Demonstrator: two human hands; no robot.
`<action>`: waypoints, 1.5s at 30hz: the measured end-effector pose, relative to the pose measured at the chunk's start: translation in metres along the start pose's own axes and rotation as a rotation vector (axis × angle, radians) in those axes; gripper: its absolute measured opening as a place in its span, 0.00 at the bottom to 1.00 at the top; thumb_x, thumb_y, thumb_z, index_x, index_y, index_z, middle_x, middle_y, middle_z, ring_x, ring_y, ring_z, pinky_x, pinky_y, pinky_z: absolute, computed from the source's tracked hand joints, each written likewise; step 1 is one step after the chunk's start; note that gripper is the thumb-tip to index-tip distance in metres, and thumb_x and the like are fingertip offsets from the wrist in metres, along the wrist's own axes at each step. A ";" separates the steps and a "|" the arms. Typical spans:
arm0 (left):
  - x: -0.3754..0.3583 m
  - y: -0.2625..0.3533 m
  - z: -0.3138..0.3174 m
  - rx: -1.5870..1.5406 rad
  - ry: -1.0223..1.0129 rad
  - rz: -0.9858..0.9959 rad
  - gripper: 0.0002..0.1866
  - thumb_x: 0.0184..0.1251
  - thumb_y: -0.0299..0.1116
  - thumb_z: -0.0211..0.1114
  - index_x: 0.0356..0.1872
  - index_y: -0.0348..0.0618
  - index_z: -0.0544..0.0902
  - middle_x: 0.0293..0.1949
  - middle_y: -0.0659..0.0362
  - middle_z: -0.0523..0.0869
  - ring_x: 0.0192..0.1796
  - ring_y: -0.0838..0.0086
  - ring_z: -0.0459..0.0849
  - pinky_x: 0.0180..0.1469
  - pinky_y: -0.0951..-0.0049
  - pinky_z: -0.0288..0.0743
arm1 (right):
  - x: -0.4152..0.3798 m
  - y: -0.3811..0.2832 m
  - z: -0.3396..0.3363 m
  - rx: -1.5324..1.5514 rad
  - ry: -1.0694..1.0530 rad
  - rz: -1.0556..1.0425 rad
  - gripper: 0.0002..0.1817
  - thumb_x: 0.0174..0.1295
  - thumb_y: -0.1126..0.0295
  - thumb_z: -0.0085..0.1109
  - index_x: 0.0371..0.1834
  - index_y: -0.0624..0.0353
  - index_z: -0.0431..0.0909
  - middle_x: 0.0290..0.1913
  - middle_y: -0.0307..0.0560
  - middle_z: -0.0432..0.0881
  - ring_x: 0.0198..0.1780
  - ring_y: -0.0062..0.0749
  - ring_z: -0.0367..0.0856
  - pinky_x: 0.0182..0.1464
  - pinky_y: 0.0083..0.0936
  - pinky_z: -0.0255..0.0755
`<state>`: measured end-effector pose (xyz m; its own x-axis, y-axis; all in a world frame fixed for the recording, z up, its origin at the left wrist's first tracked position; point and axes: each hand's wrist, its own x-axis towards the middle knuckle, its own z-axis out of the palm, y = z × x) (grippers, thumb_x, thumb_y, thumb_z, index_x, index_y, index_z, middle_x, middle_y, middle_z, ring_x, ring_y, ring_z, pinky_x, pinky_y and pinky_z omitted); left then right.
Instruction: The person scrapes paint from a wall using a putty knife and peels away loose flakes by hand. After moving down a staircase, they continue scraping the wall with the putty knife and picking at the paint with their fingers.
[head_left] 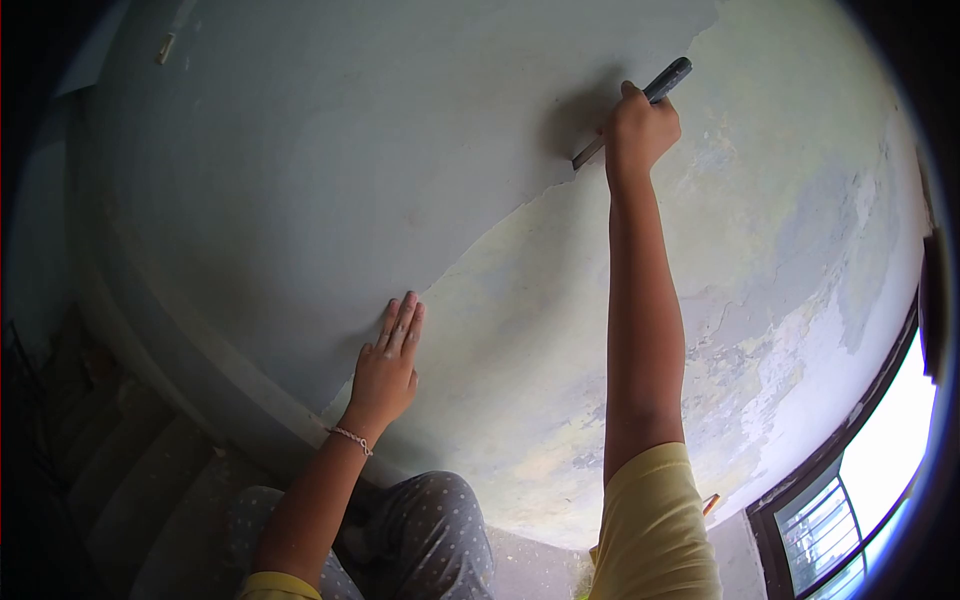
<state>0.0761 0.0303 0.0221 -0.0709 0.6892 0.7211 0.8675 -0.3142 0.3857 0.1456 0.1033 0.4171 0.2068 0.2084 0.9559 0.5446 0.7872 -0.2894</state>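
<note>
R hand w/ scraper, prob. on wall

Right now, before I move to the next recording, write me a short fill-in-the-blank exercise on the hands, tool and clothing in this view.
The right hand grips the slim, dark-handled scraping tool against the grey-and-pale, patchy ____.
The left hand, fingers extended, holds ____.
The thin braided bracelet circles the ____ wrist.
The short shirt sleeve is coloured ____.

Missing words: wall; nothing; left; yellow.

Tilted dark-handled scraper, blade against partly peeled wall
</note>
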 end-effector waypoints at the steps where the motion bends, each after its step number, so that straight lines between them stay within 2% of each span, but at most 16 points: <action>1: 0.000 0.000 -0.001 -0.008 -0.002 -0.003 0.48 0.59 0.24 0.63 0.81 0.40 0.48 0.83 0.51 0.47 0.82 0.57 0.52 0.50 0.65 0.79 | 0.003 -0.001 0.000 -0.002 0.003 -0.009 0.13 0.54 0.71 0.60 0.19 0.70 0.74 0.21 0.57 0.80 0.26 0.48 0.80 0.37 0.41 0.73; 5: 0.000 0.001 -0.004 -0.018 -0.011 -0.001 0.48 0.58 0.24 0.63 0.81 0.40 0.48 0.83 0.51 0.47 0.82 0.56 0.53 0.50 0.65 0.79 | 0.019 0.001 -0.002 0.041 0.027 0.028 0.12 0.54 0.71 0.60 0.19 0.70 0.74 0.21 0.57 0.80 0.27 0.48 0.81 0.38 0.42 0.73; 7: -0.001 0.002 -0.005 -0.019 0.001 0.005 0.48 0.58 0.23 0.64 0.81 0.41 0.49 0.83 0.52 0.48 0.82 0.57 0.54 0.49 0.65 0.79 | 0.023 0.000 0.003 -0.043 0.043 -0.027 0.12 0.53 0.71 0.59 0.20 0.70 0.74 0.22 0.59 0.80 0.27 0.50 0.81 0.39 0.42 0.74; 8: -0.001 0.000 -0.006 -0.024 0.010 -0.007 0.48 0.58 0.23 0.64 0.80 0.42 0.51 0.83 0.54 0.49 0.82 0.58 0.55 0.48 0.65 0.79 | 0.025 0.000 0.003 -0.020 0.028 0.011 0.12 0.52 0.70 0.59 0.20 0.72 0.74 0.23 0.63 0.80 0.29 0.55 0.81 0.41 0.43 0.75; 12: -0.001 0.000 -0.005 -0.034 0.023 0.006 0.48 0.57 0.23 0.64 0.80 0.42 0.51 0.83 0.54 0.49 0.82 0.58 0.55 0.48 0.65 0.79 | 0.028 -0.010 0.000 0.049 0.028 0.067 0.13 0.52 0.71 0.58 0.21 0.73 0.74 0.24 0.65 0.80 0.29 0.57 0.81 0.41 0.44 0.75; 15: 0.000 0.002 -0.003 -0.031 0.031 0.005 0.48 0.57 0.23 0.63 0.80 0.42 0.51 0.83 0.54 0.50 0.81 0.58 0.55 0.48 0.65 0.79 | 0.036 -0.008 0.002 -0.051 0.036 -0.004 0.12 0.52 0.71 0.58 0.21 0.73 0.74 0.25 0.65 0.81 0.30 0.57 0.82 0.40 0.44 0.75; 17: 0.001 0.002 -0.005 0.001 -0.022 0.005 0.49 0.58 0.24 0.64 0.80 0.39 0.49 0.82 0.48 0.48 0.82 0.53 0.53 0.54 0.63 0.78 | 0.041 -0.009 0.001 -0.048 0.063 -0.064 0.12 0.51 0.71 0.57 0.20 0.73 0.74 0.24 0.66 0.80 0.29 0.59 0.81 0.40 0.45 0.75; 21: 0.001 0.004 -0.007 -0.016 -0.029 0.005 0.48 0.59 0.24 0.64 0.80 0.38 0.49 0.82 0.48 0.48 0.82 0.53 0.53 0.54 0.63 0.78 | 0.053 -0.017 -0.007 -0.002 0.009 -0.024 0.12 0.51 0.71 0.56 0.20 0.73 0.74 0.24 0.67 0.81 0.31 0.62 0.82 0.42 0.47 0.74; 26: 0.000 0.003 -0.008 0.013 -0.051 0.007 0.48 0.59 0.25 0.64 0.80 0.40 0.49 0.82 0.50 0.48 0.82 0.54 0.53 0.54 0.62 0.78 | 0.057 -0.015 -0.003 -0.077 0.028 -0.098 0.12 0.51 0.72 0.55 0.20 0.73 0.74 0.25 0.68 0.80 0.31 0.63 0.81 0.42 0.48 0.74; 30: -0.001 0.002 -0.007 0.011 -0.051 0.004 0.48 0.58 0.25 0.65 0.80 0.40 0.49 0.82 0.50 0.49 0.82 0.54 0.53 0.53 0.62 0.78 | 0.063 -0.013 -0.004 -0.068 0.020 -0.097 0.12 0.50 0.72 0.55 0.20 0.73 0.74 0.25 0.68 0.80 0.31 0.63 0.81 0.42 0.47 0.74; 33: 0.000 0.002 -0.009 0.013 -0.075 0.005 0.48 0.58 0.25 0.64 0.80 0.40 0.49 0.82 0.50 0.49 0.82 0.54 0.54 0.53 0.62 0.78 | 0.083 -0.017 -0.008 -0.092 0.102 -0.215 0.11 0.50 0.72 0.54 0.21 0.74 0.74 0.25 0.68 0.81 0.31 0.63 0.81 0.42 0.48 0.74; 35: -0.002 0.004 -0.006 0.004 0.000 0.017 0.47 0.57 0.22 0.63 0.80 0.41 0.52 0.82 0.53 0.51 0.81 0.57 0.57 0.48 0.65 0.79 | 0.103 -0.016 -0.010 -0.054 0.093 -0.170 0.11 0.50 0.72 0.53 0.20 0.73 0.74 0.26 0.68 0.81 0.31 0.63 0.82 0.43 0.48 0.75; 43: -0.002 0.008 -0.006 0.007 -0.012 0.009 0.47 0.58 0.23 0.62 0.80 0.41 0.51 0.82 0.53 0.51 0.81 0.56 0.57 0.49 0.63 0.79 | 0.106 -0.024 -0.016 -0.123 0.151 -0.245 0.11 0.50 0.71 0.53 0.22 0.73 0.74 0.27 0.67 0.82 0.34 0.65 0.82 0.45 0.48 0.75; 45: -0.001 0.008 -0.007 0.002 -0.011 0.003 0.47 0.58 0.23 0.62 0.80 0.41 0.51 0.82 0.53 0.51 0.81 0.56 0.56 0.50 0.63 0.79 | 0.109 -0.017 -0.022 -0.012 0.147 -0.291 0.11 0.53 0.71 0.55 0.22 0.71 0.74 0.25 0.62 0.82 0.30 0.54 0.84 0.39 0.45 0.76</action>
<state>0.0800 0.0226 0.0285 -0.0633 0.6953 0.7159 0.8686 -0.3148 0.3826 0.1769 0.0996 0.5254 0.1561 -0.1109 0.9815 0.6076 0.7942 -0.0069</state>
